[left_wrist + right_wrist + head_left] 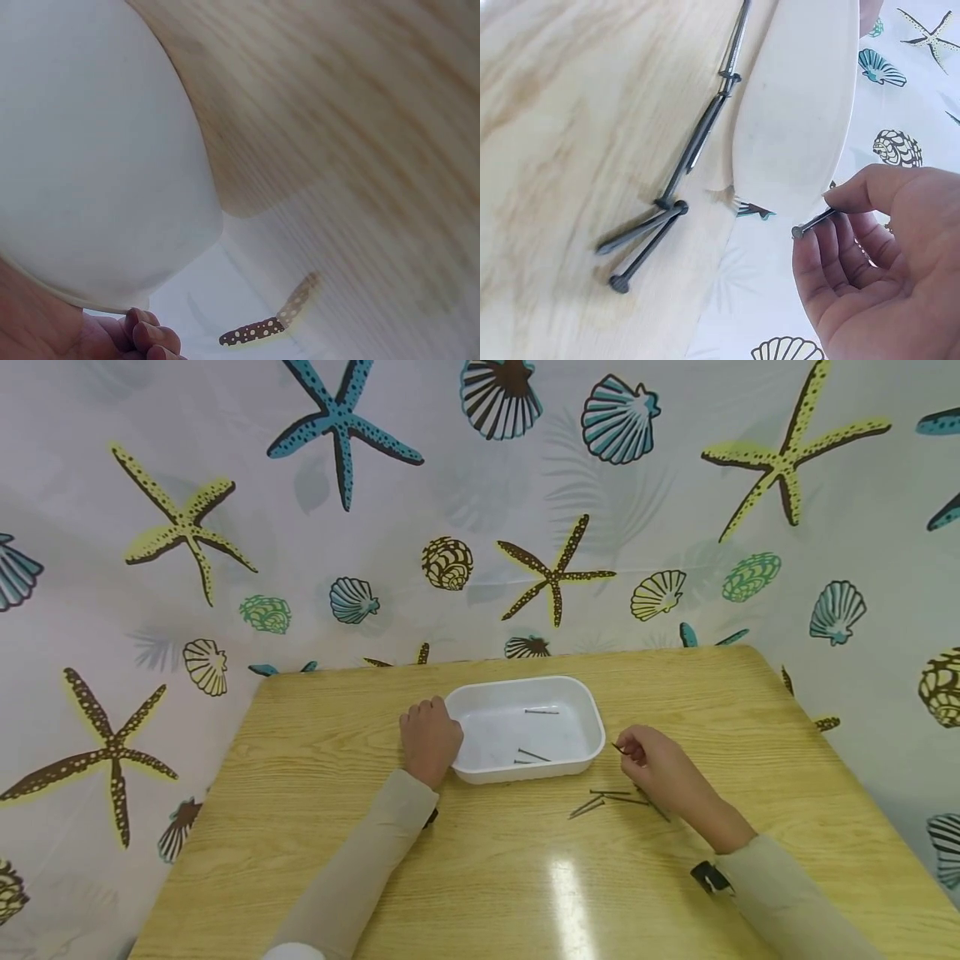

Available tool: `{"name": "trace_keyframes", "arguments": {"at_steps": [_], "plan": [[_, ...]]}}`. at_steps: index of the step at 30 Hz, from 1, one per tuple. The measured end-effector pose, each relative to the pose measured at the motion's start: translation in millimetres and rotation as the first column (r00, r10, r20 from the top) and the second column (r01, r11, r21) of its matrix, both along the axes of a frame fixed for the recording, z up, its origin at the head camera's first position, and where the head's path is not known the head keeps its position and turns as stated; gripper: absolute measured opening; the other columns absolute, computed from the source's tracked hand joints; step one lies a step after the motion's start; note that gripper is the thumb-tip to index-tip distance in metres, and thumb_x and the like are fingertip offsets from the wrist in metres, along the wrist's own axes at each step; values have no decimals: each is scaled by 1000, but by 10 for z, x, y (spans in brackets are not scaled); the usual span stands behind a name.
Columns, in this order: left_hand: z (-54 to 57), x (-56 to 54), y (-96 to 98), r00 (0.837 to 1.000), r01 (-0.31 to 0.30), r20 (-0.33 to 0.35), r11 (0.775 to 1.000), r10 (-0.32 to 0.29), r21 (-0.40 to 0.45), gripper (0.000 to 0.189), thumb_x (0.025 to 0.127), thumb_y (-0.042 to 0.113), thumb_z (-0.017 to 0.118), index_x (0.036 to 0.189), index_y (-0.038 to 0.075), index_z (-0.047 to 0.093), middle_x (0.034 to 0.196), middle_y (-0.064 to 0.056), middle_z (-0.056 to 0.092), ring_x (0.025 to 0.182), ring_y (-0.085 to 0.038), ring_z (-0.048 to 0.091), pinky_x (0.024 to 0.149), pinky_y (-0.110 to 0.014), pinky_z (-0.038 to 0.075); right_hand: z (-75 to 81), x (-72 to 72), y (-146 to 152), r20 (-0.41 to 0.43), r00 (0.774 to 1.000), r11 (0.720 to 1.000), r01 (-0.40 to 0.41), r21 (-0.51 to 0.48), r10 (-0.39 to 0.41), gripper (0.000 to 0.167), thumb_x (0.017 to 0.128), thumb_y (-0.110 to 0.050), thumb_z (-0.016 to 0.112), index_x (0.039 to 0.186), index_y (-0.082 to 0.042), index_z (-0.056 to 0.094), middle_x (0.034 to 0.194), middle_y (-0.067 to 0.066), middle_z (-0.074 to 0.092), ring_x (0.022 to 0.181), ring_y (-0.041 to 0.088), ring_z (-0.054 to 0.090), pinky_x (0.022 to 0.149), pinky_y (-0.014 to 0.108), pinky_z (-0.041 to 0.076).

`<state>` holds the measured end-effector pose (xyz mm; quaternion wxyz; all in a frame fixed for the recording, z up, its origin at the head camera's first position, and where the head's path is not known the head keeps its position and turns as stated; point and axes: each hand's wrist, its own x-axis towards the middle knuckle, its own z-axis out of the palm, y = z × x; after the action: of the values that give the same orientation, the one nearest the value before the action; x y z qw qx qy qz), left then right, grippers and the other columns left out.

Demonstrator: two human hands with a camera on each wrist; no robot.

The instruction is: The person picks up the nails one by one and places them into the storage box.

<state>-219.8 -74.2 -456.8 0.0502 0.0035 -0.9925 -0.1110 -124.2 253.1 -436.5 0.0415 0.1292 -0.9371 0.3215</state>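
- Left hand (431, 739): curled at the left end of the white plastic tray (525, 772), gripping its rim; a slackened hold might let the tray slide across the wood-grain tabletop (480, 860) if its opposite wall were knocked.
- Right hand (660, 768): thumb and fingertips pinch one flat-headed metal nail (817, 222), just beside the tray's right end and outside it.
- Held nail: thin, with little shank under the fingertips; it could pivot or slip if the pinch loosened, or catch the rim if carried too low.
- Tray nails (534, 755): three lie well apart on the tray floor; tilting the tray would probably set them sliding.
- Table nails (626, 800): a loose, partly crossed cluster in front of the right hand; because several touch, disturbing one could drag or roll its neighbours.
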Motion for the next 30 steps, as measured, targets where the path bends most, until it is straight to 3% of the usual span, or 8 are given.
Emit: {"name": "trace_keyframes", "arguments": {"at_steps": [12, 19, 30], "plan": [[21, 2, -9, 1000, 4, -1, 1000, -4, -16, 27, 89, 21, 48, 104, 0, 58, 96, -14, 59, 91, -30, 53, 80, -43, 37, 119, -99, -203, 6, 1000, 994, -23, -111, 24, 20, 88, -6, 59, 107, -1, 57, 86, 2, 56, 78, 15, 54, 70, 32, 47], [41, 4, 0, 1000, -6, 24, 1000, 6, -23, 27, 90, 21, 47, 105, 1, 57, 97, -13, 58, 94, -30, 52, 82, -43, 36, 175, -145, -276, -3, 999, 989, -48, -139, 48, 19, 88, -6, 59, 106, -1, 57, 90, 3, 57, 81, 16, 55, 72, 35, 47], [39, 22, -8, 1000, 6, -9, 1000, -6, 18, 25, 89, 18, 46, 101, 0, 58, 94, -14, 58, 90, -30, 52, 81, -43, 36, 190, -280, -423, -50, 995, 976, -94, -198, 86, 13, 89, -9, 61, 101, -6, 59, 86, 1, 58, 79, 14, 55, 71, 30, 48]]}}
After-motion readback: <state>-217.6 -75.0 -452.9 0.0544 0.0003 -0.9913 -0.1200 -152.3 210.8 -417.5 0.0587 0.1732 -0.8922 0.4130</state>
